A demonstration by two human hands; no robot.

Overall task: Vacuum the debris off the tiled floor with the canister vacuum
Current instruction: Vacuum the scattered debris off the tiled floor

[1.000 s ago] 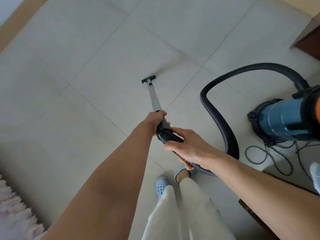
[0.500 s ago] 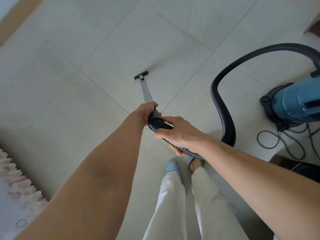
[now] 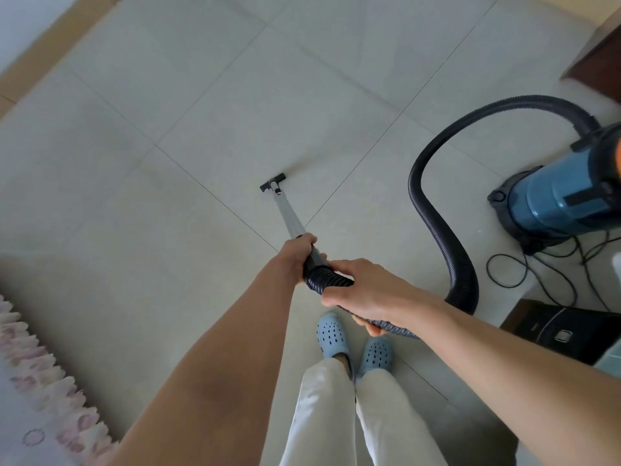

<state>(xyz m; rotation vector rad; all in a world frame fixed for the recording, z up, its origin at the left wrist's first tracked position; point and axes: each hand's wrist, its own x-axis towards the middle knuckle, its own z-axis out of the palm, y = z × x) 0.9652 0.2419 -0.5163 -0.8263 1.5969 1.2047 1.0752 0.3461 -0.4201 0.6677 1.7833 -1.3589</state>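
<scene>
A person stands on a pale tiled floor (image 3: 215, 136), working a canister vacuum whose blue drum (image 3: 564, 200) sits at three o'clock, well apart from the feet, with its thin power cord (image 3: 537, 264) looped loosely on the tiles beside it. The drum looks heavy and is probably best dragged by its hose rather than lifted. That ribbed black hose (image 3: 433, 210) arcs from the drum round to the hands; it appears soft and springy, likely to kink or tug if pulled tight. The rigid metal wand (image 3: 290, 218) runs toward twelve o'clock, ending in a small black nozzle (image 3: 273, 182) that appears to rest on the tile. The right hand (image 3: 363, 290) is wrapped shut around the hose cuff, the left hand (image 3: 297, 252) closed just ahead on the wand's dark handle end, the stiff part that steers best. No debris is distinguishable on the tiles near the nozzle.
</scene>
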